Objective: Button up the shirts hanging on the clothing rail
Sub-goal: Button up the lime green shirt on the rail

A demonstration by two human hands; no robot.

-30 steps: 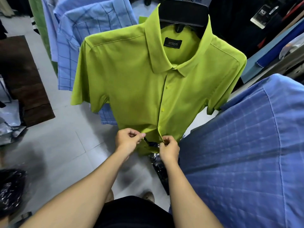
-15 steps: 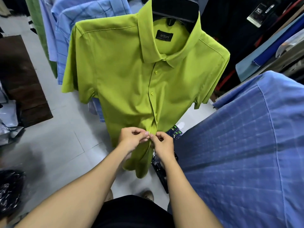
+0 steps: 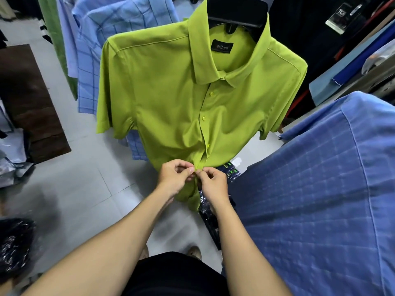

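A lime green short-sleeved shirt (image 3: 171,99) hangs in front of me on a black hanger (image 3: 237,11). Its front is closed from the collar down, with three green buttons showing along the placket. My left hand (image 3: 174,178) and my right hand (image 3: 212,183) meet at the lower placket, thumbs and fingertips pinching the two front edges together. The hem hangs loose below my hands. The button between my fingers is hidden.
A blue checked shirt (image 3: 320,199) fills the right foreground. More light blue checked shirts (image 3: 111,24) hang behind the green one at upper left. A dark wooden board (image 3: 27,103) and plastic-wrapped bundles (image 3: 12,248) lie on the grey tiled floor (image 3: 74,189).
My hands came together from either side of the open lower front to the placket, closing the gap. The shirt has swung slightly left and hangs straighter.
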